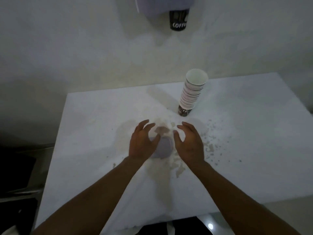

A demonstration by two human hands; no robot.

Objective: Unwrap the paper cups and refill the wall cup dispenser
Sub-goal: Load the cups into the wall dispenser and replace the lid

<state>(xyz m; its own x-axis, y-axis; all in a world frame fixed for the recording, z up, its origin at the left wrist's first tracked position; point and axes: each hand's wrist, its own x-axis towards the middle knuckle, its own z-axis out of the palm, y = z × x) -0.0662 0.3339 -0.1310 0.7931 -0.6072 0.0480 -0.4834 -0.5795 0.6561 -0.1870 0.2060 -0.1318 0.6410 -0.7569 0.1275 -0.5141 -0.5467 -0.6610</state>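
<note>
A stack of unwrapped paper cups (191, 92) stands upright at the back of the white table (245, 133), open end up, its bottom cup dark. On the wall above, the cup dispenser (162, 4) shows one black cup (178, 21) marked "COFFEE" at its mouth. Near the table's middle lies a greyish rounded object (164, 149) with blurred, pale, crumpled wrap (162, 128) just beyond it. My left hand (142, 143) and right hand (190, 145) flank it closely with fingers spread. The left thumb is at its edge; no firm grip shows.
Brownish stains and specks (210, 146) mark the table to the right of and below my hands. A dark area with a metal edge (22, 184) lies left of the table. The wall runs right behind the table's back edge.
</note>
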